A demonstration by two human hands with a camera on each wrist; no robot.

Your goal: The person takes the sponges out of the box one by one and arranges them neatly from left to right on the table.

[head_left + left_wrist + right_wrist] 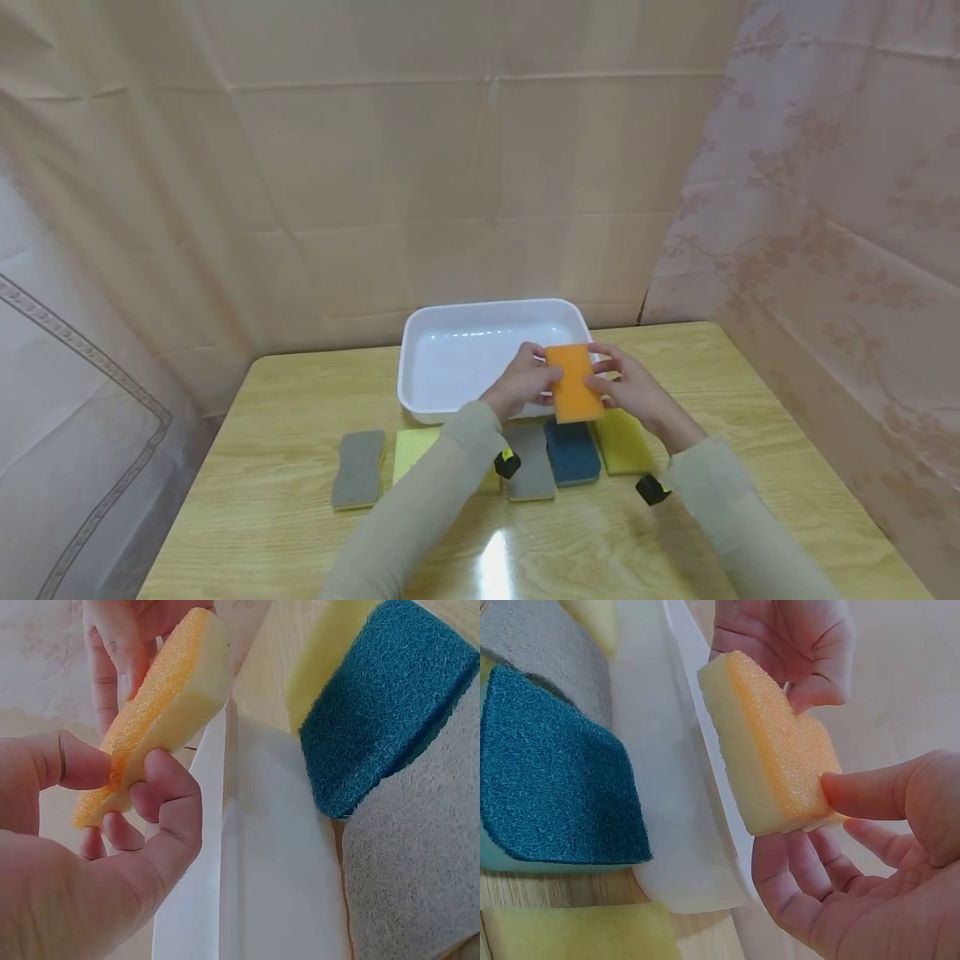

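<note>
An orange-faced sponge point(574, 385) with a pale yellow foam side is held up between both hands, over the near right part of a white basin point(438, 407). My left hand point(521, 382) pinches its left edge, thumb on the orange face and fingers behind. On the opposite edge my right hand point(636, 390) pinches it the same way; its thumb point(870, 793) presses the orange scouring side. Below the hands a blue scouring sponge point(573, 454), a grey one point(531, 471) and a yellow one point(626, 446) lie on the table.
Farther left on the wooden table point(277, 433) lie a wavy grey sponge point(358, 469) and a light yellow sponge point(411, 448), partly hidden by the left sleeve. The basin stands near the table's back edge, with a beige curtain point(360, 183) behind it.
</note>
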